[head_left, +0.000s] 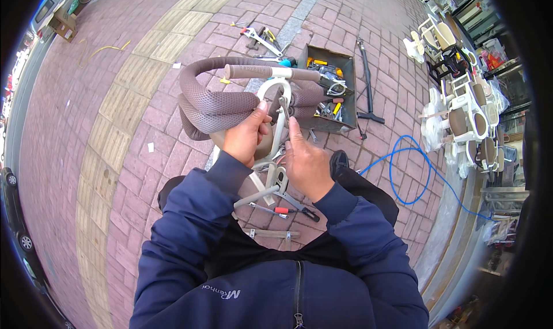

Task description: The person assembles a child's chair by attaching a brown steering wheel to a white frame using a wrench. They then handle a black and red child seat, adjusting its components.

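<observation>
Between my knees stands a small child's ride-on or stroller with a white tube frame (277,138), a brown-gripped handlebar (247,71) and a thick brown mesh-padded ring (222,103). My left hand (245,134) is closed at the white frame, its thumb on the tube just below the handlebar, beside the padding. My right hand (308,163) is closed round a slim metal tool (284,105), its forefinger stretched along it. The tool's upper end is against the frame near a bolt; its exact kind cannot be told. Part of a tan seat shows behind my left hand.
An open metal toolbox (350,75) full of hand tools stands ahead right. An adjustable wrench (262,40) and other tools lie on the paving beyond. Further right are a long black tool (366,78), a blue hose (393,176) and several white child seats (464,113).
</observation>
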A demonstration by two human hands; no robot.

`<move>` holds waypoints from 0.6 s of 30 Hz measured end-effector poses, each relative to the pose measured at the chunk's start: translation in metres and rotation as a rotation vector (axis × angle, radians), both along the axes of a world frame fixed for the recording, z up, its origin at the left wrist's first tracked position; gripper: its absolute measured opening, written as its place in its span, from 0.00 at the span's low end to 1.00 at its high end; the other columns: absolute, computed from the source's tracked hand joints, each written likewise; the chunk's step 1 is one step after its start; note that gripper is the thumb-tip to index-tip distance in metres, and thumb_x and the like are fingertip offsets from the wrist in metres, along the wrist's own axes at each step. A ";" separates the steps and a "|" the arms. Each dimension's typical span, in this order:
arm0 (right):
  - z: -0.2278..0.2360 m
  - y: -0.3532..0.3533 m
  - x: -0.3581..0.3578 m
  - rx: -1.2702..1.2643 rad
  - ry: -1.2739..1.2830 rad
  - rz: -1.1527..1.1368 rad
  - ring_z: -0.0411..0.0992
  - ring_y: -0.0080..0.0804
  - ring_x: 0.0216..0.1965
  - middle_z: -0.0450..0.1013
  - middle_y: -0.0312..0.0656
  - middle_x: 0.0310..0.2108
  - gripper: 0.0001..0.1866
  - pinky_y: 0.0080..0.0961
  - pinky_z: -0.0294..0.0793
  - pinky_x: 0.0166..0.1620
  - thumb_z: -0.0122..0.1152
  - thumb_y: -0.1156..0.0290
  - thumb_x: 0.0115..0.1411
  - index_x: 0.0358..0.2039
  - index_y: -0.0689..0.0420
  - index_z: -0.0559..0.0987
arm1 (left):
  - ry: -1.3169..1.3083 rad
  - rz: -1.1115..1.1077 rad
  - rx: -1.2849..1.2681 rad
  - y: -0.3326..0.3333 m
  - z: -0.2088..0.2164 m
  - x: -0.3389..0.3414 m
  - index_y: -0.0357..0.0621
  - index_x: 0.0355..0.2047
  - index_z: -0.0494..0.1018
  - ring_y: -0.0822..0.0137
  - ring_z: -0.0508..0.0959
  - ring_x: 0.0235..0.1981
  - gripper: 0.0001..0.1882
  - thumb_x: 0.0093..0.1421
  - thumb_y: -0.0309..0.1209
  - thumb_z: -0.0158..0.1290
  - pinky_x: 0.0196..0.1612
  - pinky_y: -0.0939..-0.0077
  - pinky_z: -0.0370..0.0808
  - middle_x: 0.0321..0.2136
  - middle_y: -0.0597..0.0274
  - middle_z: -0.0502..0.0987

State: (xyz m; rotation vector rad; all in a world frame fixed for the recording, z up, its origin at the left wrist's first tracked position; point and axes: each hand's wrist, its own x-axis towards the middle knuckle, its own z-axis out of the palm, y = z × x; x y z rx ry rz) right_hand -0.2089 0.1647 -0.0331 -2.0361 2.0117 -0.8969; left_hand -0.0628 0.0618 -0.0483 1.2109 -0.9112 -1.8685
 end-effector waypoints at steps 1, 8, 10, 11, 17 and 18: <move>-0.008 -0.001 0.005 -0.020 -0.013 -0.003 0.79 0.51 0.26 0.80 0.50 0.29 0.34 0.45 0.77 0.29 0.59 0.72 0.62 0.69 0.62 0.66 | 0.002 0.008 0.006 -0.001 -0.001 0.001 0.41 0.33 0.77 0.77 0.65 0.23 0.25 0.71 0.52 0.52 0.29 0.81 0.62 0.21 0.70 0.70; -0.011 -0.003 0.019 -0.185 -0.139 0.085 0.79 0.48 0.26 0.80 0.49 0.30 0.29 0.42 0.78 0.29 0.60 0.76 0.60 0.64 0.62 0.72 | 0.034 0.019 -0.009 -0.007 0.003 0.009 0.42 0.33 0.77 0.76 0.67 0.22 0.24 0.71 0.53 0.52 0.28 0.80 0.63 0.20 0.70 0.72; 0.000 -0.001 0.016 -0.232 -0.143 0.121 0.79 0.47 0.26 0.79 0.49 0.29 0.26 0.41 0.77 0.29 0.60 0.76 0.60 0.61 0.62 0.75 | 0.046 0.025 0.004 -0.008 0.005 0.010 0.42 0.33 0.77 0.76 0.67 0.21 0.25 0.71 0.53 0.53 0.27 0.79 0.64 0.20 0.70 0.72; 0.006 -0.002 0.011 -0.246 -0.150 0.114 0.79 0.47 0.25 0.79 0.49 0.29 0.25 0.41 0.77 0.29 0.60 0.77 0.59 0.59 0.62 0.77 | 0.045 0.029 0.013 -0.007 0.006 0.010 0.42 0.33 0.77 0.76 0.67 0.20 0.25 0.71 0.53 0.53 0.27 0.79 0.64 0.20 0.70 0.72; 0.037 -0.016 -0.019 -0.201 -0.263 -0.053 0.83 0.47 0.33 0.82 0.56 0.33 0.15 0.34 0.80 0.37 0.55 0.78 0.62 0.47 0.64 0.84 | 0.020 0.001 0.035 -0.004 0.008 0.006 0.41 0.33 0.77 0.76 0.67 0.21 0.25 0.70 0.54 0.53 0.27 0.80 0.64 0.20 0.70 0.72; 0.041 -0.019 -0.024 -0.200 -0.257 -0.046 0.83 0.47 0.33 0.82 0.56 0.33 0.15 0.33 0.80 0.37 0.55 0.78 0.62 0.46 0.64 0.84 | 0.025 -0.009 0.037 -0.004 0.008 0.006 0.41 0.33 0.77 0.76 0.66 0.21 0.26 0.70 0.54 0.53 0.28 0.80 0.64 0.20 0.70 0.72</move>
